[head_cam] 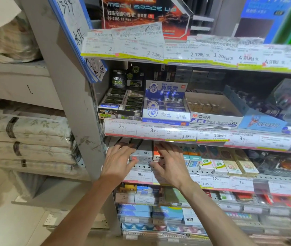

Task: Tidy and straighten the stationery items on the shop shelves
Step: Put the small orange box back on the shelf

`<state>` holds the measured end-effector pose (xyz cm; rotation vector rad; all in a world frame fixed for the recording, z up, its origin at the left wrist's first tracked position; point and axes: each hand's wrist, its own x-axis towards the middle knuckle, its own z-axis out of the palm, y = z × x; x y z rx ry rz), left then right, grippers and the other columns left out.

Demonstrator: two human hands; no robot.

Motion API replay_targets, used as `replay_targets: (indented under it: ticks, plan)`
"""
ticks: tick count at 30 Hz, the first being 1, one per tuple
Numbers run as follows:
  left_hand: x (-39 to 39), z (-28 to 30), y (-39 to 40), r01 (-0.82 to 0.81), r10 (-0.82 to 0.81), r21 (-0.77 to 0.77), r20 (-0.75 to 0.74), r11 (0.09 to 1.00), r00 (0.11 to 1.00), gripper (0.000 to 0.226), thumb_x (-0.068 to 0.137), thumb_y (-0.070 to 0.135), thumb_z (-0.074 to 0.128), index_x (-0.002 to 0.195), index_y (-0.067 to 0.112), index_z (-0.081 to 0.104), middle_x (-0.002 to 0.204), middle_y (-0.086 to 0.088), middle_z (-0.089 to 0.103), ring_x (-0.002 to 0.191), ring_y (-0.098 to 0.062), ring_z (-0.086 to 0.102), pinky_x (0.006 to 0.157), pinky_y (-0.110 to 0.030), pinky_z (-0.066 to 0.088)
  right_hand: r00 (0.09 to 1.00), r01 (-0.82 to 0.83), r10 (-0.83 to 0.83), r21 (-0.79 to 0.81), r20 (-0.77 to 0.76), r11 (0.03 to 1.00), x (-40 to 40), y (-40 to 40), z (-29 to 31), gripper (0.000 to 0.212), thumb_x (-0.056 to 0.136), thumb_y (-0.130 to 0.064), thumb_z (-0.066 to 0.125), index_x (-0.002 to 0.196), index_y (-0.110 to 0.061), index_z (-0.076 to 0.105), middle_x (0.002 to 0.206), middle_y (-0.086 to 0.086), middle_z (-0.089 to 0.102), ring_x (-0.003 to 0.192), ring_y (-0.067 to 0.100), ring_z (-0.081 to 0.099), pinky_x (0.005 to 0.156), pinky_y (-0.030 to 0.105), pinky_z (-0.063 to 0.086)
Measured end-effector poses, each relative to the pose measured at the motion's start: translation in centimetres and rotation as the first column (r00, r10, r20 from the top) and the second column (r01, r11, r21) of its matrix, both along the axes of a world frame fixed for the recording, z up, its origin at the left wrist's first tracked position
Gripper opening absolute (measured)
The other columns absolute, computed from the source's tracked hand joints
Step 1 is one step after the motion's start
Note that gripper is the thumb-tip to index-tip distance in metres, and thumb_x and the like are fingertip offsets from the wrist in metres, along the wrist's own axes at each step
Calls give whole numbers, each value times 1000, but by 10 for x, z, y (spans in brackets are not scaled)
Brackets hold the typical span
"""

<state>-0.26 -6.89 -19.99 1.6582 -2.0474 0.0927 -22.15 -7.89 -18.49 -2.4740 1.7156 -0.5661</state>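
Both my hands reach into the third shelf from the top, at its left end. My left hand lies with spread fingers over the left side of a grey-white stationery box. My right hand rests, fingers extended, over an orange-and-white box just to the right of it. Neither hand curls round anything. A row of small pastel boxes continues to the right along the same shelf.
The shelf above holds eraser display boxes: black, blue-white and an M&G 4B eraser carton. Price-tag strips front every shelf. A grey upright post stands left, with folded bedding packs beyond it. Lower shelves hold more boxes.
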Motion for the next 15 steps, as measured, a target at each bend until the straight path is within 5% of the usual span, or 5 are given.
replay_targets:
  ticks: [7, 15]
  plan:
    - [-7, -4, 3, -50, 49, -13, -51, 999, 997, 36, 90, 39, 65, 121, 21, 64, 113, 8, 65, 108, -20, 49, 96, -32, 30, 993, 76, -76, 6, 92, 997, 8, 5, -4, 48, 97, -51, 49, 132, -19, 57, 128, 3, 63, 119, 27, 53, 101, 36, 35]
    - [-8, 6, 10, -20, 28, 54, -155, 998, 988, 42, 96, 43, 53, 131, 21, 58, 127, 9, 60, 121, -15, 44, 106, -35, 33, 991, 43, -45, 22, 127, 999, 2, 5, 2, 58, 96, -59, 43, 141, -23, 49, 136, 0, 59, 126, 21, 46, 107, 34, 32]
